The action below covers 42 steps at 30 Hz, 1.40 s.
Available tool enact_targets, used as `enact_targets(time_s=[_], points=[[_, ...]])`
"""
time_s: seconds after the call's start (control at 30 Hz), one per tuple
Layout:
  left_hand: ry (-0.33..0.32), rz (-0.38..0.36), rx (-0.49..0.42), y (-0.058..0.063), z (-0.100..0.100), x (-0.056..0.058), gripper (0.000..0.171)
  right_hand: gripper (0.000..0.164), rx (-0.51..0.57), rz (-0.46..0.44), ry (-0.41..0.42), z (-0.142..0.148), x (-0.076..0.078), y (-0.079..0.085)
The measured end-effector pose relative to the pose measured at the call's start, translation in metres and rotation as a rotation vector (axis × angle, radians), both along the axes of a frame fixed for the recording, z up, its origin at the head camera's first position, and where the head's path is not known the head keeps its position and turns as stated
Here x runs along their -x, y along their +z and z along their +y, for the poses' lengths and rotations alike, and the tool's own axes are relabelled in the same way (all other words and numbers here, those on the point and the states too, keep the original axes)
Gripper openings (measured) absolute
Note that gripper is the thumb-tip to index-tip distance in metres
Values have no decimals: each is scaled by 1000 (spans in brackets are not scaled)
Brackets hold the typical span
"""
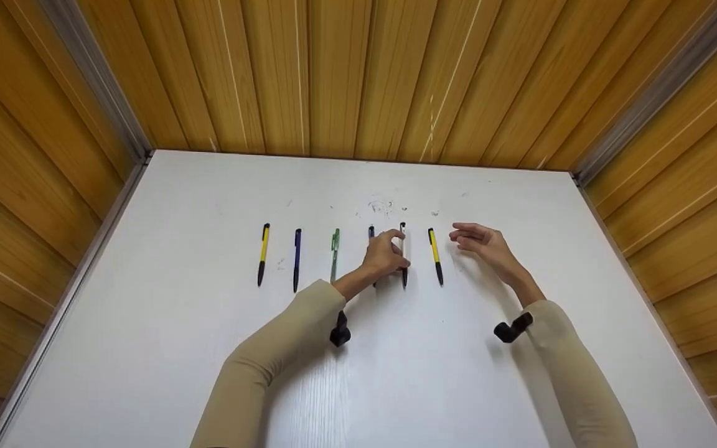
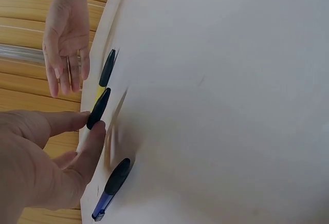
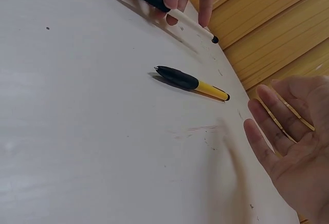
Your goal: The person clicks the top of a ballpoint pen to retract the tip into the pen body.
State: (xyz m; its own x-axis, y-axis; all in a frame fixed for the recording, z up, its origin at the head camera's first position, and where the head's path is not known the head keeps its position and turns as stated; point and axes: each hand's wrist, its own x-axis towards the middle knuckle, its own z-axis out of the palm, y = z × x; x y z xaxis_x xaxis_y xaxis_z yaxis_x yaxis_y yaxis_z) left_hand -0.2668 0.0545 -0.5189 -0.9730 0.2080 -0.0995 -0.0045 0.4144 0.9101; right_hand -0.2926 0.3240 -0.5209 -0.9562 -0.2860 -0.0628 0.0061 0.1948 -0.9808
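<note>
My left hand (image 1: 386, 255) pinches a white pen with a black grip (image 3: 187, 22) between thumb and fingers. In the right wrist view, that pen's shadow lies apart from it on the table. A blue pen with a black grip (image 2: 115, 183) lies just left of the pinched one, partly hidden by the left hand in the head view. To the right lies a yellow pen with a black grip (image 3: 194, 84). Beyond it, my right hand (image 1: 486, 247) hovers over the table with fingers extended and nothing in them.
Farther left on the white table (image 1: 147, 323) lie a green pen (image 1: 335, 249), a dark blue pen (image 1: 297, 258) and another yellow pen (image 1: 263, 252), all roughly parallel. Dark scuffs mark the surface behind the row. Wood-patterned walls (image 1: 333, 81) stand around the back and sides.
</note>
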Motion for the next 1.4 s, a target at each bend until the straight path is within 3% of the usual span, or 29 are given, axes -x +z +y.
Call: enact_targets(time_s=[0.33,0.67,1.03,1.1,1.23,1.4], points=[[5,45,118,-3,7,1,48,55,-8,-6,-3,-1,-2,-3],[17,54,122,-6,7,-1,42,53,-8,-1,-4,1,-3,-3],[67,51,-81,-7,0,-5,34,58,11,-14,-19,11,-7,-3],[37,40,-168,-5,2,-4,35,58,14,-22,-25,13,-8,-3],[-59,-52,-351,-1,8,-2,40,57,24,-39,-30,18,-8,-3],[-116,-137,-385,2,21,1,44,61,9,-32,-25,21,-10,0]])
